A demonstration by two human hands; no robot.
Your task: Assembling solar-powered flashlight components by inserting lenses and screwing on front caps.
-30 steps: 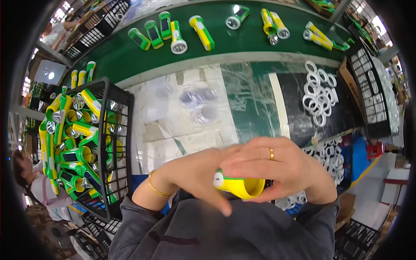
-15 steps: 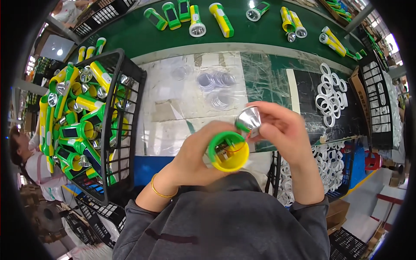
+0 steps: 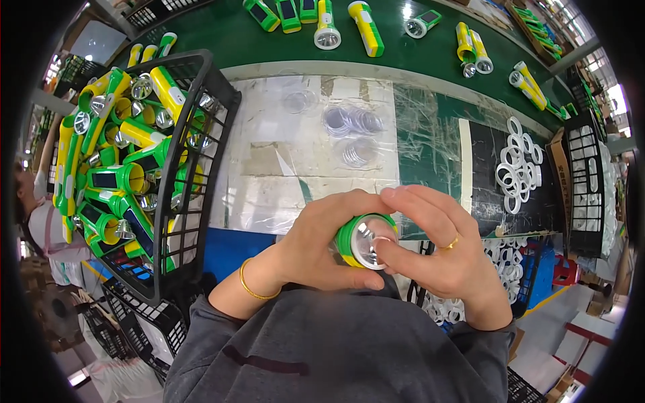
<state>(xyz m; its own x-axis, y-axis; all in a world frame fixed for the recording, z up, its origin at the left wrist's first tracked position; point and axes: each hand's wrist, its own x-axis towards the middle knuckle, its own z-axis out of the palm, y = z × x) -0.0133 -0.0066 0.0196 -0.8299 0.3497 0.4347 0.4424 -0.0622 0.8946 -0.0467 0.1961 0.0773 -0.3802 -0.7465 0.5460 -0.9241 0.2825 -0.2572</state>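
A green and yellow flashlight body point(image 3: 345, 243) is wrapped by the fingers of my left hand point(image 3: 312, 236), its round head turned up toward me. In that head sits a shiny silver reflector point(image 3: 363, 243). My right hand point(image 3: 445, 258) is closed over it, thumb on the reflector and the other fingers bent around the rim. My fingers hide part of the reflector and the far side of the rim. Beyond my hands, several clear lens discs point(image 3: 356, 122) lie in overlapping rows on the pale work surface point(image 3: 259, 181).
On the left a black crate point(image 3: 225, 144) is heaped with flashlights and reflectors. White rings point(image 3: 517, 176) lie on a black mat at the right, with more in a crate below. Assembled flashlights point(image 3: 367, 30) rest on the green bench beyond. Another black crate point(image 3: 583, 181) stands far right.
The reflector, held apart beside the body before, now sits in the flashlight head. My right hand has come in over it, and the wires inside are covered.
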